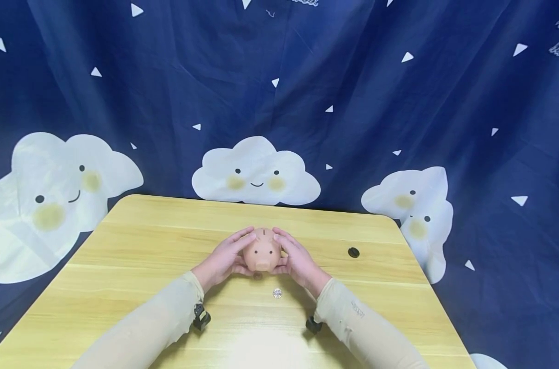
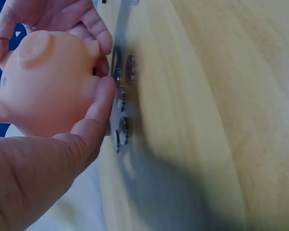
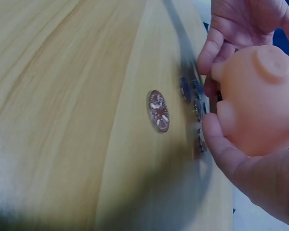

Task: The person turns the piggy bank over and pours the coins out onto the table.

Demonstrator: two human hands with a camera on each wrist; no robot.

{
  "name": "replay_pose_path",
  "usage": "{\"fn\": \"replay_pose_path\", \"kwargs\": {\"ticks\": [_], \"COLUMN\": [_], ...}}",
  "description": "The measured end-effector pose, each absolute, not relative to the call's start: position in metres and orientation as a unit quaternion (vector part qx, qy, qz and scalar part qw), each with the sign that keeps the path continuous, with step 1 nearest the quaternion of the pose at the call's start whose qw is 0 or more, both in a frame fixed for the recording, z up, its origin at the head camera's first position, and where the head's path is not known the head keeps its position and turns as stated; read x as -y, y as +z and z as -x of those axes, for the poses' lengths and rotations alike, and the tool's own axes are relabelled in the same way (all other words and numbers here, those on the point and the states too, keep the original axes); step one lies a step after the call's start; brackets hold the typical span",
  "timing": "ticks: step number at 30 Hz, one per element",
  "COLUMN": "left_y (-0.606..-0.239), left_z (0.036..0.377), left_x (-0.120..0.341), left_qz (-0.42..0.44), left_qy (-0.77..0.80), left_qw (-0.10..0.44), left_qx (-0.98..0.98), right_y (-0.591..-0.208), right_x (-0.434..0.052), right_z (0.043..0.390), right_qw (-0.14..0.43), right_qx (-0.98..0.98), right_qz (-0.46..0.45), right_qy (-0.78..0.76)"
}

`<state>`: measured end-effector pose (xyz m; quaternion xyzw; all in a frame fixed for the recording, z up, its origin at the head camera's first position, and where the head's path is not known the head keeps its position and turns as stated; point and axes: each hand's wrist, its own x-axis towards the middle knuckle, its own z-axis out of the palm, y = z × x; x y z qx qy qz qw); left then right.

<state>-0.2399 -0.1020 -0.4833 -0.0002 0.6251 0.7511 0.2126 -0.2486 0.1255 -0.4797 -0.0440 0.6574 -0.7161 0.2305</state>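
Note:
A pink piggy bank (image 1: 262,251) is held upright between both hands just above the table, its snout facing me and the slot on top. My left hand (image 1: 224,260) grips one side, fingers near an ear and thumb low by the feet. The other side is gripped the same way by my right hand (image 1: 302,262). Below the piggy bank (image 2: 55,91), several coins (image 2: 124,130) lie on the tabletop. One silvery coin (image 3: 158,111) lies nearer to me, apart from the rest. The bank's underside is mostly hidden.
A small black round plug (image 1: 353,252) lies on the wooden table (image 1: 168,230) to the right of the hands. Behind the table's far edge hangs a dark blue curtain (image 1: 242,66) with white clouds.

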Motion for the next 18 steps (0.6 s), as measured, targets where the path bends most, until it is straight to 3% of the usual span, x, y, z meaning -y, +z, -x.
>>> {"fn": "replay_pose_path", "kwargs": {"ticks": [8,10,15,17,18], "left_y": [-0.462,-0.453,-0.438,-0.442,-0.447], "left_z": [0.247,0.247,0.236,0.232,0.231], "left_x": [0.106,0.106,0.101,0.098,0.097], "left_qz": [-0.007,-0.04,-0.178,-0.192,-0.18], "left_qy": [0.738,0.735,0.676,0.661,0.664], "left_qw": [0.227,0.181,-0.025,-0.047,-0.032], "left_qx": [-0.636,-0.652,-0.715,-0.724,-0.725], "right_y": [-0.462,-0.452,-0.447,-0.453,-0.458], "right_x": [-0.121,-0.12,-0.119,-0.118,-0.118], "right_z": [0.254,0.252,0.241,0.238,0.236], "right_qw": [0.232,0.182,-0.041,-0.077,-0.066], "right_qx": [-0.667,-0.677,-0.685,-0.689,-0.697], "right_qz": [0.032,0.068,0.235,0.244,0.223], "right_qy": [-0.707,-0.71,-0.688,-0.678,-0.678]}}
